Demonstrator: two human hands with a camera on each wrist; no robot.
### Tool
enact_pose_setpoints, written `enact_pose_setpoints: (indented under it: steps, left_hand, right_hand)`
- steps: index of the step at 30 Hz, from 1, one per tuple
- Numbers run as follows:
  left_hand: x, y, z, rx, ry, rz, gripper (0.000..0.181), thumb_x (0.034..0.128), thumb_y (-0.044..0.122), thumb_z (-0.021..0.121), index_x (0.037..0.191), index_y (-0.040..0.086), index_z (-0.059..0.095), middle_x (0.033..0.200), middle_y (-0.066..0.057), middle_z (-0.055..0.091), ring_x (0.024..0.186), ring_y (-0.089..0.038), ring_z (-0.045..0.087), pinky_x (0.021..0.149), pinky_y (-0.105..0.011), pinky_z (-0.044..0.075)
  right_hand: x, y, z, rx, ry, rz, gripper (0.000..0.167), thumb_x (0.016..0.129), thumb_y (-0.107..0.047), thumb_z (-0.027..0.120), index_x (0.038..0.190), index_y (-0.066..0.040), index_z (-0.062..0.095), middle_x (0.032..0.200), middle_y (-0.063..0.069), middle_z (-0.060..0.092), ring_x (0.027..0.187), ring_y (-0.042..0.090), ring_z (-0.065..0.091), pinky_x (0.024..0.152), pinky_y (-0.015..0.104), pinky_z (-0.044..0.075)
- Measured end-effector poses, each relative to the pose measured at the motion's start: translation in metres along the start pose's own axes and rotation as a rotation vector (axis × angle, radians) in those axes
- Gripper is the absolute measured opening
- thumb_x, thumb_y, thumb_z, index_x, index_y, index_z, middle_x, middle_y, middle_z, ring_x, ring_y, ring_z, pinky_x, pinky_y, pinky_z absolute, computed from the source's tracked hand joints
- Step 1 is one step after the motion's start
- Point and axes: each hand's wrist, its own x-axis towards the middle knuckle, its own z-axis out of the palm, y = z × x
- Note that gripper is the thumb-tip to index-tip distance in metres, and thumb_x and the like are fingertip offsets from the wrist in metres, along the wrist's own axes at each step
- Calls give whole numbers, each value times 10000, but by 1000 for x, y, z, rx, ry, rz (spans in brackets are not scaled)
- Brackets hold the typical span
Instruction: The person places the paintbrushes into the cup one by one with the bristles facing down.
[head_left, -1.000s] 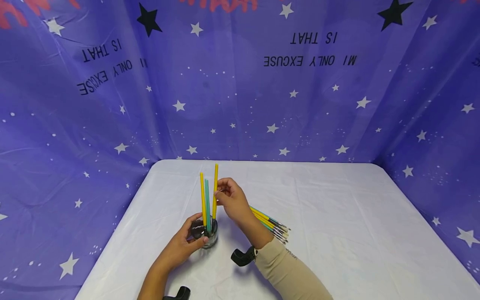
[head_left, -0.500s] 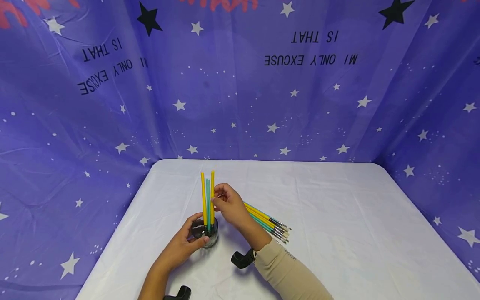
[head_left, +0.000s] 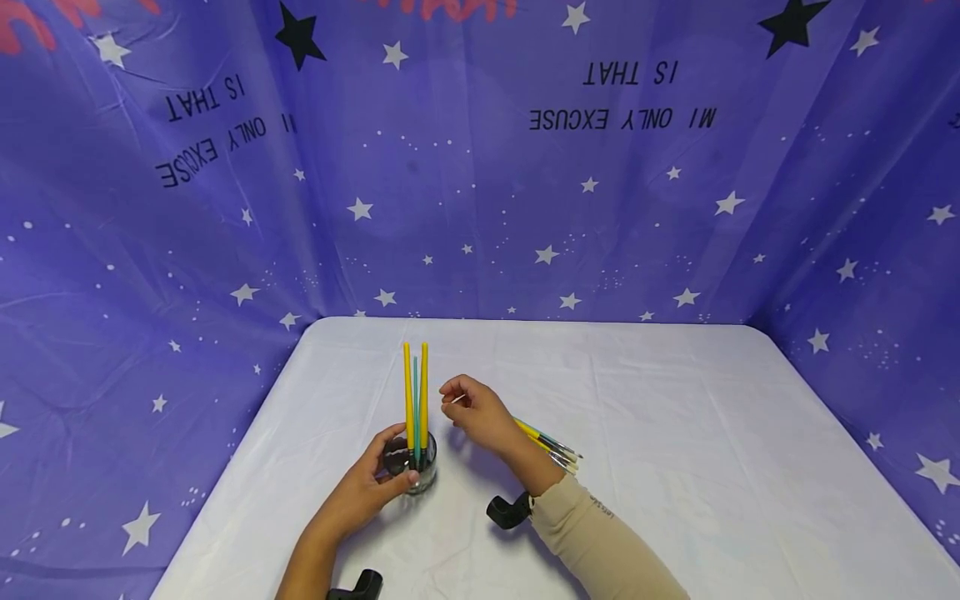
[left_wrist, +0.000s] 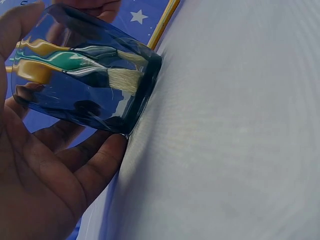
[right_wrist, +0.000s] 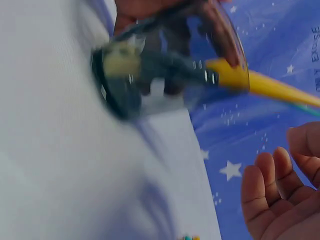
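Left hand (head_left: 362, 495) round a glass (head_left: 428, 477) of brushes (head_left: 424, 383), right hand (head_left: 480, 414) just beside.
The glass stands on the worktop (head_left: 675, 467), the left grip curled round its side; the yellow and teal brushes stand in it, bristles down. The right grip is relaxed, fingers loosely bent, near the handles but apart from them. A loose bunch (head_left: 553, 444) of similar brushes lies on the worktop, partly hidden by the right forearm (head_left: 531, 461).

Loose brushes (head_left: 552, 445) partly behind forearm (head_left: 534, 465); right wrist view blurs glass (right_wrist: 172, 82).
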Motion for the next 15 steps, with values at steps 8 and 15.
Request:
enact_pose_setpoints:
  steps: [8,15]
  left_hand:
    - [0,1,-1,11,0,15,723,908,153,737,1505,184,331,1400,-213,464,1200,-320,569,935,-242,483]
    - [0,1,0,35,-4,16,733,911,158,734,1513,180,317,1410,-220,454,1197,-321,569,937,-235,478]
  right_hand:
    - [7,14,-29,-38,-18,62,194,936,-30,624,1114,43,605,966,74,620,800,181,588,677,341,534]
    - [9,32,-62,-241,-18,66,170,966,-86,609,1109,3,629,973,40,632,815,175,584,717,312,497]
